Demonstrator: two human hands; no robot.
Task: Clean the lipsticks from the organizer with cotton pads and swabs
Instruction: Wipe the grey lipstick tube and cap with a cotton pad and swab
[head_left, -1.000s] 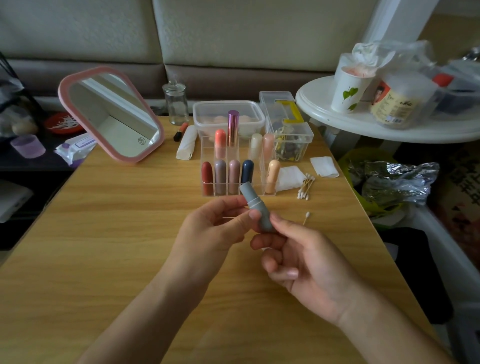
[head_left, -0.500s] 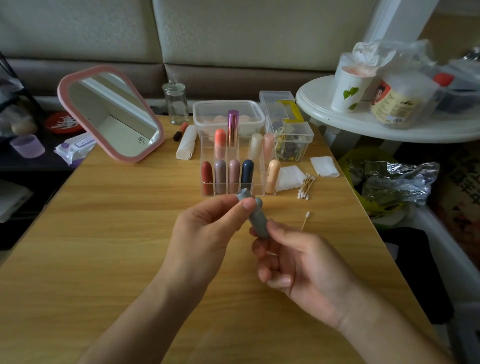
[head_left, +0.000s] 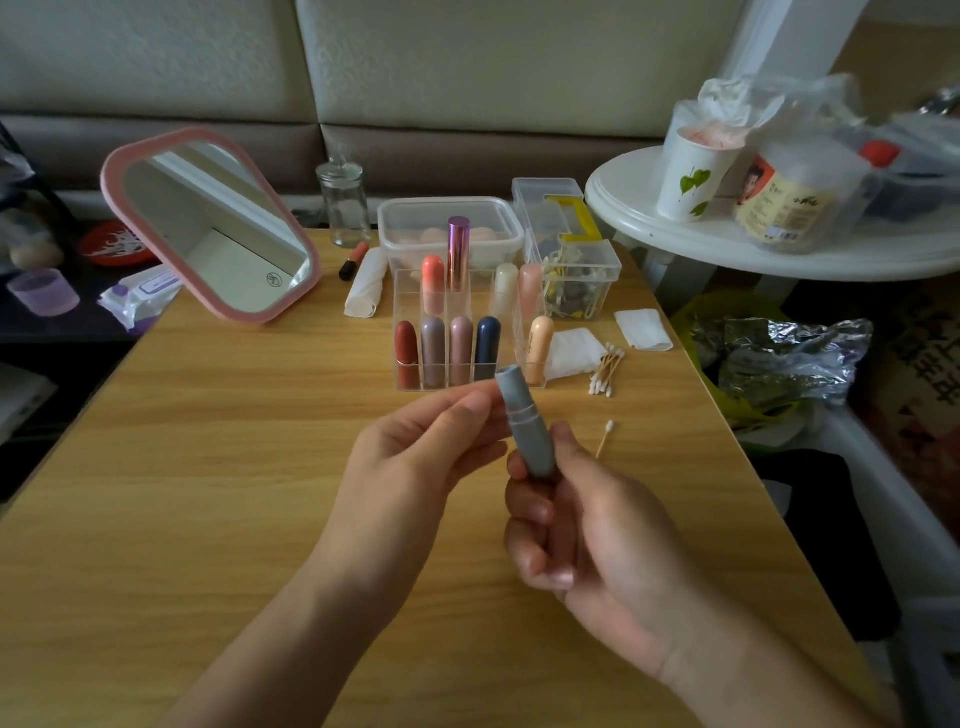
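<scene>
One grey lipstick (head_left: 525, 423) is held above the table (head_left: 208, 467), tilted, with its capped end up and leaning away from the person. The right hand (head_left: 602, 530) grips its lower end: thumb on the right side, forefinger curled round the left, the other fingers curled in below. The left hand (head_left: 415, 457) pinches the upper half at the seam, with thumb tip and forefinger tip against the tube.

Just beyond the left fingertips stands the clear organizer (head_left: 410, 376), with nine more lipsticks upright in its compartments, one of them a tall metallic purple lipstick (head_left: 458, 252) in the back row. Right of the right thumb, near but apart, a single cotton swab (head_left: 604, 439) lies on the wood. Farther out past that thumb lies a heap of swabs (head_left: 605, 369), touching a cotton pad (head_left: 571, 348), and a second pad (head_left: 643, 328) lies beyond. Well off to the left of the left fingers a pink-framed mirror (head_left: 213, 223) leans back.
</scene>
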